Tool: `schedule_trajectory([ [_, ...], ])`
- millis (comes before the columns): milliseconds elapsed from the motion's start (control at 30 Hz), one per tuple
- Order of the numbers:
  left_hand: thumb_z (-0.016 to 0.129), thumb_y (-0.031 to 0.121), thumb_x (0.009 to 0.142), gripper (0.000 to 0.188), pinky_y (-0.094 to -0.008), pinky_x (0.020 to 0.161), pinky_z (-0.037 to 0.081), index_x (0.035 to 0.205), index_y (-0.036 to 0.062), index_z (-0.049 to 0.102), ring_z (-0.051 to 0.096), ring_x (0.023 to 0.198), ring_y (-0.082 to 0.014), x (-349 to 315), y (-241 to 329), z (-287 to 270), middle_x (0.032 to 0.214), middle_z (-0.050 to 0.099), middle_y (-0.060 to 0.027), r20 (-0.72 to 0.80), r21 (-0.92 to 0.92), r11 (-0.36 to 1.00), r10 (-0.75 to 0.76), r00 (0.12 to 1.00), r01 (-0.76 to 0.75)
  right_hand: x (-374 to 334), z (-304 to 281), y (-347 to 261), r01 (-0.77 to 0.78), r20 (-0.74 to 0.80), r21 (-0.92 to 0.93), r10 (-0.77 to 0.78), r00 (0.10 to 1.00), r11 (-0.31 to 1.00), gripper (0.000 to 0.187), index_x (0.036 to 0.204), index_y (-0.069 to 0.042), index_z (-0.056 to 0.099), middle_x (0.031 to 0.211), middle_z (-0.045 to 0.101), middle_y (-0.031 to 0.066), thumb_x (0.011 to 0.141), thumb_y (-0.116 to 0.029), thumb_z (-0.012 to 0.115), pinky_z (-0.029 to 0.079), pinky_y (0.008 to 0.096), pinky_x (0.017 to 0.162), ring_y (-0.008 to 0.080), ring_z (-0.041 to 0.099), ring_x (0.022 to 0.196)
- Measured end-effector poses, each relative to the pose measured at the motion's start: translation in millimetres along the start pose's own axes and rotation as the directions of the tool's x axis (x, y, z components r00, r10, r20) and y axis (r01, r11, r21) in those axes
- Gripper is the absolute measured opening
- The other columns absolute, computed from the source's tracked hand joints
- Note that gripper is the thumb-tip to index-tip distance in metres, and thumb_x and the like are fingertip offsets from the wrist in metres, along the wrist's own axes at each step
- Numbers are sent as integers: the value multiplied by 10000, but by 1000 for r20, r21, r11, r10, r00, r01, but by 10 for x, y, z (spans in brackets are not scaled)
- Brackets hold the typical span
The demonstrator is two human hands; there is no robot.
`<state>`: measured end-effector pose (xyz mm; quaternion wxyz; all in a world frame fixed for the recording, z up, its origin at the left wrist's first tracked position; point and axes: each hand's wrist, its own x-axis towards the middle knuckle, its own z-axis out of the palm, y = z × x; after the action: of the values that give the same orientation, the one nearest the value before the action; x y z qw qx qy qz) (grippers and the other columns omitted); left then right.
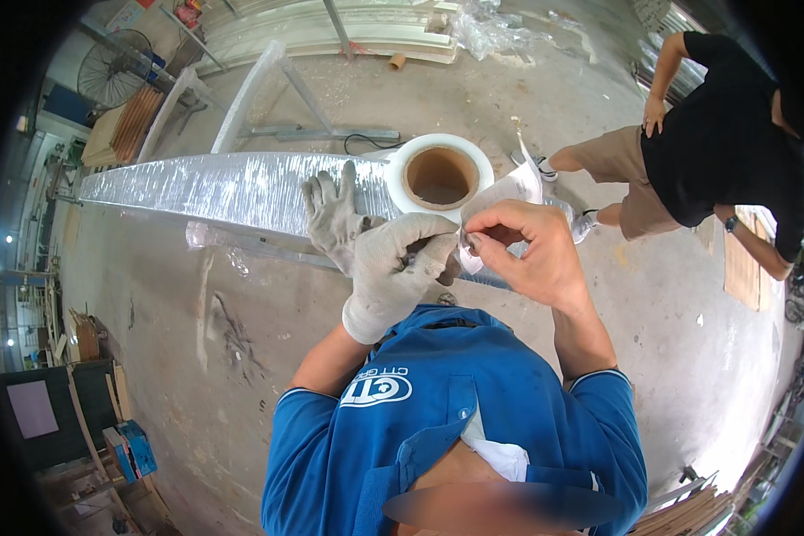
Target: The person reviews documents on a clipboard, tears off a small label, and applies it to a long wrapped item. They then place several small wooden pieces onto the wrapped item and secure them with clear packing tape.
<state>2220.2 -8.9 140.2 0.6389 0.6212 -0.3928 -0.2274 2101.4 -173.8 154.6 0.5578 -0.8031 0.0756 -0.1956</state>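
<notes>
Nearest is the person's blue shirt [491, 402], and just beyond it both hands meet over a white sheet [516, 185]. The right hand [536, 255], bare, pinches the sheet's near end between thumb and forefinger, while the rest of the sheet stands up behind the knuckles. The left hand [391, 272], in a pale grey glove, has its thumb and fingers drawn together right at the edge of the sheet; whether they grip it, I cannot tell. Just behind that hand, a loose glove [329, 214] shows with its fingers spread. Next comes a large plastic wrap roll [400, 165] with a brown cardboard core, standing on end near a long bundle [232, 190] wrapped in clear film. Beyond the bundle is a metal frame [234, 109]. To the right stands a co-worker [719, 134] in a black shirt and brown shorts. Farther back are stacked boards [322, 37] and a big fan [114, 67].
</notes>
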Motion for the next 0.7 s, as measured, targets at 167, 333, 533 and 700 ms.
schedule_trajectory([
  [167, 623, 51, 971, 136, -227, 557, 507, 1021, -70, 660, 635, 627, -95, -8, -96, -179, 794, 668, -58, 6, -285, 937, -211, 977, 204, 34, -114, 90, -64, 91, 369, 32, 995, 927, 120, 938, 35, 690, 1016, 702, 86, 830, -12, 666, 526, 228, 651, 105, 657, 700],
  [333, 628, -2, 925, 115, -231, 578, 492, 1022, -37, 679, 588, 659, -77, -191, -272, -388, 814, 646, -24, 49, -37, 946, -320, 946, 322, 145, -227, 10, 85, 50, 559, -135, 990, 825, 133, 874, 43, 646, 1271, 600, 228, 803, -69, 632, 507, 214, 612, 109, 625, 647],
  [533, 628, 10, 906, 106, -244, 593, 490, 984, -43, 676, 577, 650, -72, -398, -533, -744, 768, 645, -39, 172, 16, 964, -263, 949, 265, 537, 179, -81, -56, 171, 735, -104, 980, 676, 210, 930, 14, 578, 990, 695, 265, 877, -185, 621, 542, 259, 618, 176, 670, 723],
  [700, 615, 35, 913, 111, -233, 550, 476, 971, -38, 675, 581, 619, -63, -631, -729, -1290, 751, 629, -26, 86, 85, 907, -419, 904, 412, 1132, 738, -257, -168, 256, 600, 11, 967, 782, 189, 1035, 50, 651, 944, 705, 144, 929, -98, 599, 561, 269, 660, 146, 687, 768],
])
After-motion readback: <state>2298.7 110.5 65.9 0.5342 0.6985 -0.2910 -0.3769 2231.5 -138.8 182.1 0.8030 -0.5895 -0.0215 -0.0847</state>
